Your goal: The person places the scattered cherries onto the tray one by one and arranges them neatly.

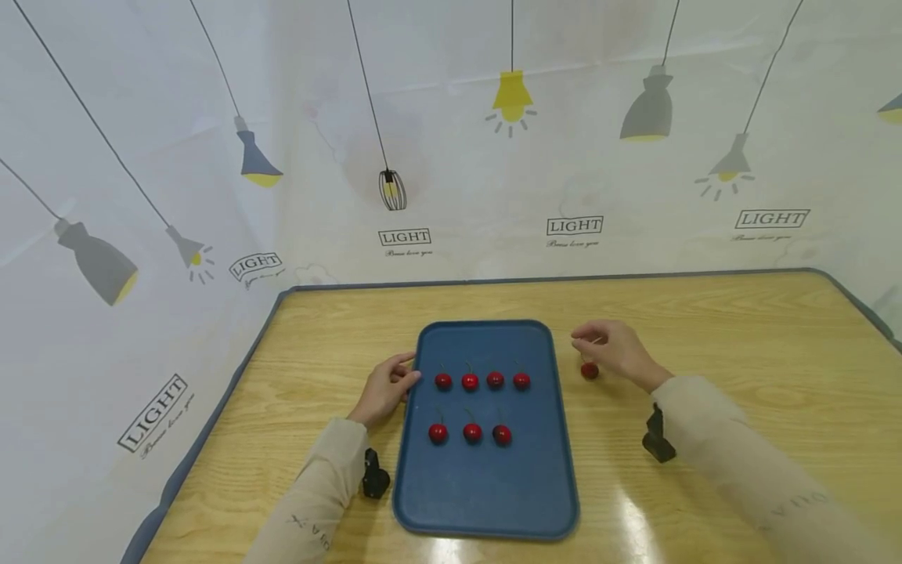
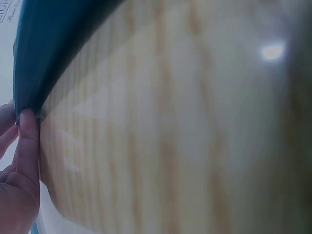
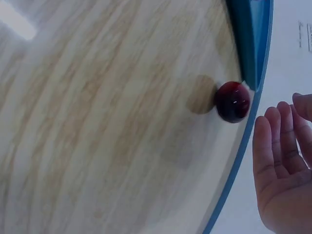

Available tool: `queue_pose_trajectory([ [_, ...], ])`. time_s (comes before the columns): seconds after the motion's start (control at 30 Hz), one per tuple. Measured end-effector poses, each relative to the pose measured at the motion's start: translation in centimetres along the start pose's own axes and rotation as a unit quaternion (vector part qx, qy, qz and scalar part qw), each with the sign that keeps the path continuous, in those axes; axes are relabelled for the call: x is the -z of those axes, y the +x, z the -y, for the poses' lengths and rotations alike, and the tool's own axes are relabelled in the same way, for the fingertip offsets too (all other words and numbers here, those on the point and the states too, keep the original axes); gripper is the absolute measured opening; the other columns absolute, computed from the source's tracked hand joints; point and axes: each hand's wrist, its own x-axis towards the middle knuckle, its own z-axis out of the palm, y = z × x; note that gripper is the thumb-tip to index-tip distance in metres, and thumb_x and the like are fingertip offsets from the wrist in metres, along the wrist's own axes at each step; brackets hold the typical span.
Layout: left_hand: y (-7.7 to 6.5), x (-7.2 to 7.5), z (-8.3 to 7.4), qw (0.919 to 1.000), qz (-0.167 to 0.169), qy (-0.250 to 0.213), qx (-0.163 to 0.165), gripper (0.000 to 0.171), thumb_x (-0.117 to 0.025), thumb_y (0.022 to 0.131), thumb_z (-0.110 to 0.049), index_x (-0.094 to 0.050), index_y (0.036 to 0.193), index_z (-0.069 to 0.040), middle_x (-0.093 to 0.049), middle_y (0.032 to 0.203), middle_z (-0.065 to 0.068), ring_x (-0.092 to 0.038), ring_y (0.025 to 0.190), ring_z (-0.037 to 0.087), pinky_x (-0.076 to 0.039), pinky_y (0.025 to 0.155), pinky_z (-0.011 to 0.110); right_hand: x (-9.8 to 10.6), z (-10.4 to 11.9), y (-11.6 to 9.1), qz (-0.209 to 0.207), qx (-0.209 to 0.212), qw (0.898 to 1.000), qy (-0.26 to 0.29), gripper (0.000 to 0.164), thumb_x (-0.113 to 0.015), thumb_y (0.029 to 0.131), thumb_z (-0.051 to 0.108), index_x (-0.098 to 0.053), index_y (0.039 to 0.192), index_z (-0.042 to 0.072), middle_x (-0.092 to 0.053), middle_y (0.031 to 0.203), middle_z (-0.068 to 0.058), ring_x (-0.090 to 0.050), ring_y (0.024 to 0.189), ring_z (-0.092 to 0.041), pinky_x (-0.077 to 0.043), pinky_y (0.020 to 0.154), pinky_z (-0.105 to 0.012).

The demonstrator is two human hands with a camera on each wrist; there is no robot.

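Note:
At the left edge of a blue tray (image 1: 486,493), my left hand (image 1: 384,389) holds the rim between thumb and fingers. In the left wrist view, the fingers (image 2: 28,127) meet the tray's edge. Two rows of red cherries with stems lie on the tray; one cherry (image 1: 438,433) heads the front row at left. Right of the tray is a single red cherry (image 1: 589,370), close to the tabletop. Just above it hovers my right hand (image 1: 616,351), thumb and index tips close together near the stem. The right wrist view shows the fairly straight fingers (image 3: 263,144) apart from the cherry's round body.
A wood-grain table (image 1: 705,329) with a blue edge extends around the tray. Behind and to the left rises a white sheet (image 1: 465,157) printed with lamps. A black wrist camera (image 1: 375,474) is strapped to my left sleeve, another (image 1: 658,439) to my right.

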Motion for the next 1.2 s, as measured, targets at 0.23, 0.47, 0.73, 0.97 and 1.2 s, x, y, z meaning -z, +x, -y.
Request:
queue_pose_trajectory([
  [0.23,0.0,0.0,0.1,1.0000,-0.001,-0.004,-0.005,0.041,-0.057,0.087,-0.011,-0.048,0.127,-0.005,-0.055,0.091,0.012,-0.053,0.069,0.016,-0.051,0.056,0.029,-0.1,-1.4,0.3,-0.012,-0.029,0.999,0.015,0.026,-0.057,0.086,0.012,-0.059,0.102,-0.008,-0.061,0.093,-0.019,-0.056,0.082,-0.028,-0.049,0.065,-0.030],
  [0.47,0.0,-0.1,0.2,0.9999,0.001,-0.003,-0.010,0.041,-0.057,0.087,-0.011,-0.047,0.127,-0.004,-0.055,0.092,0.013,-0.054,0.070,0.017,-0.051,0.056,0.029,-0.6,-2.4,0.4,-0.006,-0.051,0.999,0.003,0.030,-0.059,0.086,0.020,-0.060,0.102,-0.006,-0.062,0.092,-0.017,-0.056,0.084,-0.028,-0.046,0.072,-0.036],
  [0.73,0.0,0.0,0.2,1.0000,0.001,-0.005,-0.004,0.041,-0.057,0.087,-0.012,-0.048,0.127,-0.005,-0.055,0.091,0.012,-0.054,0.069,0.016,-0.051,0.056,0.028,-1.2,-2.8,0.6,-0.007,-0.053,0.999,0.000,0.035,-0.061,0.084,0.022,-0.060,0.103,-0.007,-0.062,0.094,-0.018,-0.058,0.087,-0.029,-0.046,0.076,-0.039],
  [0.97,0.1,0.1,0.4,0.9999,0.002,-0.010,-0.010,0.041,-0.057,0.087,-0.012,-0.048,0.126,-0.004,-0.055,0.092,0.013,-0.054,0.069,0.017,-0.051,0.056,0.029,-1.5,-2.7,0.9,0.011,-0.053,0.999,0.001,0.035,-0.062,0.083,0.020,-0.059,0.104,-0.008,-0.063,0.092,-0.017,-0.058,0.084,-0.026,-0.048,0.072,-0.035],
  [1.2,0.1,0.1,0.4,0.9999,0.005,-0.004,-0.008,0.041,-0.057,0.087,-0.012,-0.048,0.127,-0.005,-0.056,0.092,0.012,-0.054,0.069,0.016,-0.051,0.056,0.028,-1.7,-2.5,1.0,0.039,-0.065,0.997,0.002,0.033,-0.062,0.082,0.014,-0.057,0.104,-0.009,-0.061,0.083,-0.012,-0.055,0.069,-0.014,-0.047,0.061,-0.026],
])
